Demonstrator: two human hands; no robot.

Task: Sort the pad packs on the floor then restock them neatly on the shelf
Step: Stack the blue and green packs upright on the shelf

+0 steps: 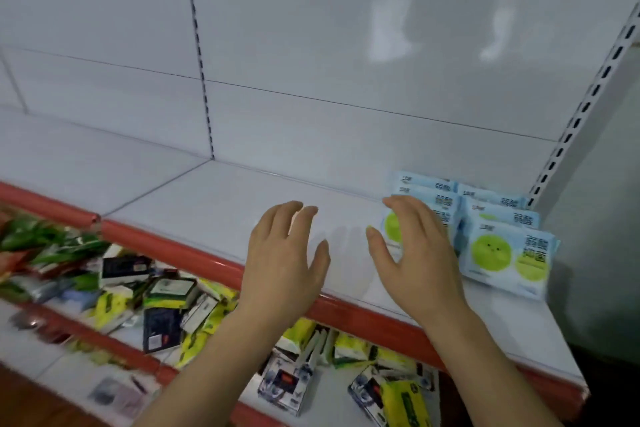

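Both hands hovered over the white shelf (214, 198) with fingers spread and relaxed, holding nothing. The left hand (284, 253) was above bare shelf near the red front edge (180, 246). The right hand (415, 253) reached in front of the blue pad packs (505, 253), which stood in rows at the shelf's right end; whether its fingertips touched the nearest pack could not be told. Mixed packs (166, 295) lay jumbled on the lower shelf (55, 367).

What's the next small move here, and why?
Probably reach down for another pack: both the left hand and right hand hover open and hold nothing above the white shelf, the light-blue pad packs with green circles already stacked at its right end.
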